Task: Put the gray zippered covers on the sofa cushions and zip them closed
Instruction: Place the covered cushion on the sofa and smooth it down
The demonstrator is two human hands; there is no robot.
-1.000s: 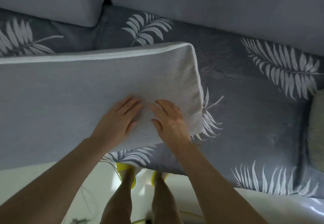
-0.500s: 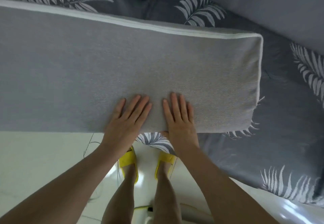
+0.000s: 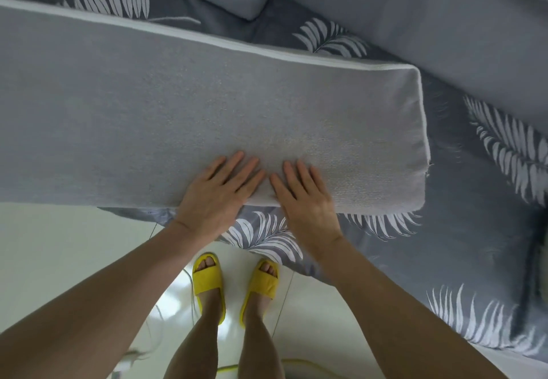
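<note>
Gray woven cushion cover [image 3: 178, 117], white-piped, lies under both palms, across the leaf-print sofa seat [image 3: 480, 215]. Left hand [image 3: 218, 194] and right hand [image 3: 307, 197] press flat, fingers straight, gripping nothing, apparently smoothing fabric.

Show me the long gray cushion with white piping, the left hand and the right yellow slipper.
long gray cushion with white piping [image 3: 207, 111], head view, middle of its top face
left hand [image 3: 216, 197], head view, back of the hand
right yellow slipper [image 3: 263, 284], head view, its upper strap

Gray cushion [image 3: 178, 117], white-leaf sofa cover [image 3: 480, 200], yellow slippers [image 3: 207, 280].
</note>
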